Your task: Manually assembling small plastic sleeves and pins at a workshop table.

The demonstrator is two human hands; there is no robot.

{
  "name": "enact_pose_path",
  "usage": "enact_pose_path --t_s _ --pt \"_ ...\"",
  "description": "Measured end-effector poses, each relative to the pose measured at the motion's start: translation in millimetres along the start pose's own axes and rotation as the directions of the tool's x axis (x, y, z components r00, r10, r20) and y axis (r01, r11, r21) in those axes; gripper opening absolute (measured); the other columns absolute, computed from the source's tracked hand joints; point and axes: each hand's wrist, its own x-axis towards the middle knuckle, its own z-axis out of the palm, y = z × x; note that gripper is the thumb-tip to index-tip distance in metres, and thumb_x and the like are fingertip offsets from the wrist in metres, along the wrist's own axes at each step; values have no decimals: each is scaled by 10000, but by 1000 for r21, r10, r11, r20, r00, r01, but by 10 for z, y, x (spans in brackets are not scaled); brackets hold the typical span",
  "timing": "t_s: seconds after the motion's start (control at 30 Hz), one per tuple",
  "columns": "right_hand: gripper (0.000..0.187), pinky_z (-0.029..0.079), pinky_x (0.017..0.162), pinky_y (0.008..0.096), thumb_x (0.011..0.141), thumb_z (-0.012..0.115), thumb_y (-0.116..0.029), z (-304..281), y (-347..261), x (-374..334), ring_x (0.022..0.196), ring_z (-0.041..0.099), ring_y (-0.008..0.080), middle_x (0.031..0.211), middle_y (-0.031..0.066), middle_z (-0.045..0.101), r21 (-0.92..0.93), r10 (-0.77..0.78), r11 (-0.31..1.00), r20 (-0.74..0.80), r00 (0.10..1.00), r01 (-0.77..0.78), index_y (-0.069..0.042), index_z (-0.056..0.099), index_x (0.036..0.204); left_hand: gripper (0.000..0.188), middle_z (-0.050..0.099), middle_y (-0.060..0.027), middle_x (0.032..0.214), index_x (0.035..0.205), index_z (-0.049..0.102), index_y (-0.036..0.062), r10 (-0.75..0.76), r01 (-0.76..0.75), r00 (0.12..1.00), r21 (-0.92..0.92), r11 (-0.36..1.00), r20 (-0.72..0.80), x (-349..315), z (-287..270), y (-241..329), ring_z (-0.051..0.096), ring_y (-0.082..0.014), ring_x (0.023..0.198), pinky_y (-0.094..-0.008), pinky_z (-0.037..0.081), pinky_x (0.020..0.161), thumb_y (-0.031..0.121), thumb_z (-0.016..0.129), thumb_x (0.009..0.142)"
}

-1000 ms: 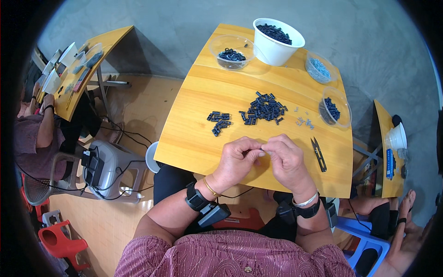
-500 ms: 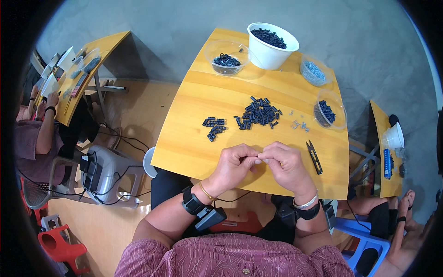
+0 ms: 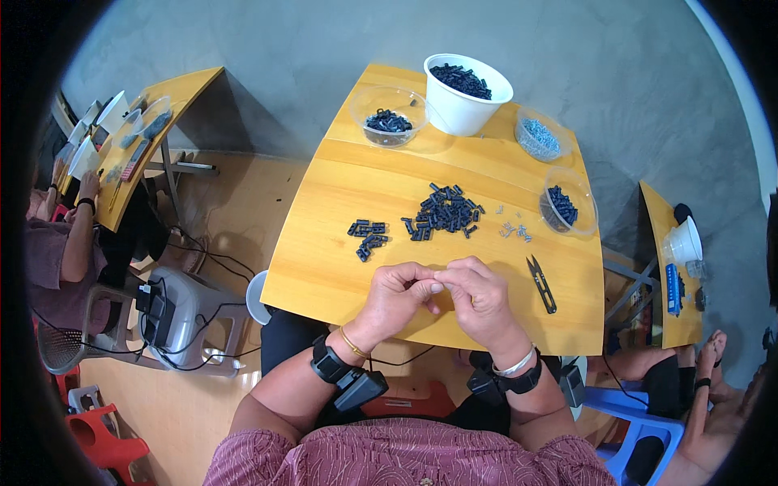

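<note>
Over the near edge of the wooden table point(image 3: 324, 283), my left hand point(image 3: 397, 298) and my right hand point(image 3: 472, 293) meet fingertip to fingertip. Both are pinched closed; whatever sits between the fingers is too small or hidden to make out. Beyond them lies a heap of small black plastic parts point(image 3: 446, 212), with a smaller group of black parts point(image 3: 369, 236) to its left. A few tiny clear or silvery pieces point(image 3: 516, 232) are scattered right of the heap. Black thread snips point(image 3: 541, 285) rest on the table to the right of my right hand.
At the back stand a white bucket point(image 3: 458, 109) of black parts and a clear bowl point(image 3: 389, 121) of black pieces. Clear tubs of silvery bits point(image 3: 541, 138) and dark parts point(image 3: 565, 209) line the right edge. People work at side tables; a grey stool point(image 3: 190, 324) with cables is at left.
My view has tilted slightly, so the table and its things appear a little lower and further left. My hands stay pinched together in the same place over the table edge.
</note>
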Motion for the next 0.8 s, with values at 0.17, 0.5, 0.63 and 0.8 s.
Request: enact_pose_path --t_s 0.17,0.5,0.63,0.8 --pt "325 462 603 316 750 492 83 31 -54 -1 704 563 262 790 144 546 56 126 991 -60 990 -123 -20 568 1050 70 624 -62 760 860 610 -30 -28 24 999 -110 994 -35 5 19 87 586 -101 584 -211 482 533 16 575 822" --pt "403 447 605 364 749 435 84 55 -132 -122 672 535 275 798 160 537 -251 -11 967 100 995 36 39 492 1145 71 622 -61 735 853 605 -36 -40 39 999 -70 997 -17 -2 21 70 567 -96 552 -215 475 511 19 577 819" --pt "368 450 604 345 753 471 49 28 -45 -152 656 543 272 756 156 548 -113 77 991 103 992 -65 15 521 1116 64 610 -43 715 838 605 -31 -12 13 999 -24 1000 49 -27 -5 69 558 -82 554 -210 471 510 24 580 817" --pt "260 453 606 318 748 531 11 -234 286 80 647 561 269 690 146 559 -205 299 934 -2 954 -293 -18 567 1004 65 583 -18 690 841 603 -25 35 -44 993 76 996 110 -57 8 18 539 -64 568 -195 453 519 31 579 819"
